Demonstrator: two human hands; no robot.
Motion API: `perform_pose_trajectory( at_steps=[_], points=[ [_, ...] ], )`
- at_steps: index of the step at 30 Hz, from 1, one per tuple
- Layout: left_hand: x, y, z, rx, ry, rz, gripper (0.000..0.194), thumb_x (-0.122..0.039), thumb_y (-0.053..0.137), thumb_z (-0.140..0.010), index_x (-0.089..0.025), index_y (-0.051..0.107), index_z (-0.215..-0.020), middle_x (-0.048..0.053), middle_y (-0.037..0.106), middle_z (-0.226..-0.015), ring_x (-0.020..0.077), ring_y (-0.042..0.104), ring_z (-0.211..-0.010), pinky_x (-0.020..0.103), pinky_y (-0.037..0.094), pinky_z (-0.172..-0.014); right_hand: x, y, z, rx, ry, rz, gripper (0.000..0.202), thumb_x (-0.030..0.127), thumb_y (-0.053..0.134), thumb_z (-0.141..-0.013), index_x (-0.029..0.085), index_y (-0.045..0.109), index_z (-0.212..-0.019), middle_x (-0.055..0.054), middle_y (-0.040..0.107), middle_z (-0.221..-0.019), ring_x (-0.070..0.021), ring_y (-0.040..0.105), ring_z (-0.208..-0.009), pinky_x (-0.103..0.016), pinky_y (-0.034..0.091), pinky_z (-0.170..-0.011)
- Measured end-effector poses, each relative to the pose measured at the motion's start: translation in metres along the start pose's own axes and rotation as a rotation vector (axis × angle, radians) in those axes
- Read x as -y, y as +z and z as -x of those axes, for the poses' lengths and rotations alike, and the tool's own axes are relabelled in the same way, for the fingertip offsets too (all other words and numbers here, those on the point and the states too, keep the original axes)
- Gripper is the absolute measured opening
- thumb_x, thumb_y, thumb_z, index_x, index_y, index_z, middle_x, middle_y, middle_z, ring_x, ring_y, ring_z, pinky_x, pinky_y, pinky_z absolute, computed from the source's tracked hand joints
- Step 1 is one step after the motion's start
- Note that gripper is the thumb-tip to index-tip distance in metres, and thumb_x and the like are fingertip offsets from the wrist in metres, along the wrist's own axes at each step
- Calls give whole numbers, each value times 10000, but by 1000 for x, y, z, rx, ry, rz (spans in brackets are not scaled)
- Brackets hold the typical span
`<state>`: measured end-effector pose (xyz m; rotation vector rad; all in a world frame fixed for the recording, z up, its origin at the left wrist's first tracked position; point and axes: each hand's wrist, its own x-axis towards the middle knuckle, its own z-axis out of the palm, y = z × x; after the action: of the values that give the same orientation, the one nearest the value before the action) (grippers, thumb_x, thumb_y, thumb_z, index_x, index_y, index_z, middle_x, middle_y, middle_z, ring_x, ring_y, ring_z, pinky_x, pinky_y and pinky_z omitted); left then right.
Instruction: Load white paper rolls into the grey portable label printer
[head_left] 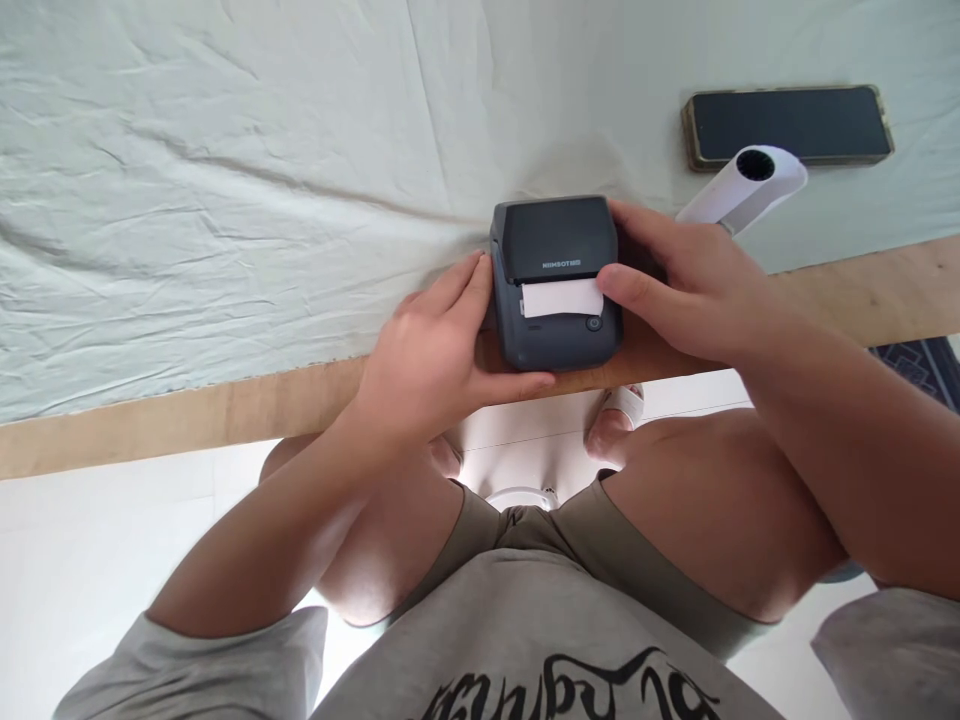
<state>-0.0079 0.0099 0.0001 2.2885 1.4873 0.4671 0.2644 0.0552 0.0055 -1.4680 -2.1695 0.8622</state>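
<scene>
A dark grey label printer (pixel 555 345) rests near the table's front edge. A strip of white label paper (pixel 561 298) sticks out of its slot, below the closed lid. My left hand (pixel 427 345) grips the printer's left side, its fingers against that side and its thumb stretched along the front. My right hand (pixel 690 280) is at the right side. Its thumb touches the right end of the paper strip, and its index finger lies at the printer's back right corner. The other right fingers are partly hidden.
Behind my right hand lies a white rounded object with a dark round end (pixel 754 165). A phone in a case (pixel 787 125) lies beyond it. Wrinkled pale cloth (pixel 262 150) covers the table, with a bare wooden edge (pixel 187 410) in front. My legs are below.
</scene>
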Motion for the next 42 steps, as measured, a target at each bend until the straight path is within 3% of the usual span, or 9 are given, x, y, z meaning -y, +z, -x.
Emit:
perform_pose_trajectory(
  at_steps=[3,8,14,18,22,25,35,39,42],
  points=[
    [1,-2,2,-11,22,28,857,-634,717,-1001,-131,563,-1678,163,670,-1662,372,681,-1497,479,600,-1224,4,-2,1,-121,-1,-5,711,750,670,-970,276,673,-1500,-107,742,-1324,-232,696,-1126,-443,583,-993],
    [2,-3,3,6,27,21,887,-630,563,-1042,-26,526,-1689,225,633,-1680,391,663,-1499,519,569,-1255,34,-5,-2,-375,-37,-34,316,446,633,-1051,260,699,-1298,-10,616,-775,-140,599,-706,-357,518,-752],
    [4,-1,2,3,41,24,876,-644,564,-1040,-46,531,-1680,229,635,-1670,411,660,-1484,562,581,-1241,48,-4,-18,-452,-151,45,132,304,588,-1031,209,675,-1062,-54,708,-1191,-129,690,-869,-340,519,-713],
    [4,1,1,18,38,37,880,-667,561,-1043,-53,538,-1672,228,631,-1677,417,650,-1489,577,573,-1251,44,-10,-37,-212,-98,305,126,338,680,-965,244,763,-982,-17,640,-767,-137,552,-712,-458,583,-974],
    [4,1,1,21,34,25,943,-694,537,-1038,-7,522,-1684,242,621,-1682,416,648,-1495,559,558,-1270,49,-21,-54,72,-90,469,254,386,812,-877,295,801,-1114,-68,607,-766,-233,592,-889,-487,586,-970],
    [4,-1,0,34,22,13,940,-690,542,-1035,-16,520,-1690,243,625,-1670,414,672,-1468,543,581,-1238,58,-25,-57,102,-88,508,203,390,822,-876,265,773,-1029,-94,644,-908,-226,596,-933,-489,583,-999],
    [3,-2,1,23,0,-5,877,-657,594,-1008,-92,534,-1676,210,640,-1666,417,686,-1459,560,583,-1243,75,-17,-73,297,-88,670,153,258,857,-814,200,723,-768,-52,496,-586,-199,628,-787,-500,622,-923],
    [2,-2,0,28,-5,-27,927,-677,550,-1016,-38,526,-1687,232,637,-1662,419,693,-1455,540,582,-1242,80,-26,-68,208,25,623,278,203,866,-798,254,807,-1064,-49,602,-733,-253,668,-905,-576,602,-990],
    [2,-2,0,29,5,-29,938,-693,547,-1016,-39,524,-1689,230,634,-1668,420,686,-1462,542,580,-1242,67,-43,-55,78,-67,488,455,257,850,-822,324,784,-1267,-26,704,-985,-226,680,-1010,-521,569,-1006]
  ],
)
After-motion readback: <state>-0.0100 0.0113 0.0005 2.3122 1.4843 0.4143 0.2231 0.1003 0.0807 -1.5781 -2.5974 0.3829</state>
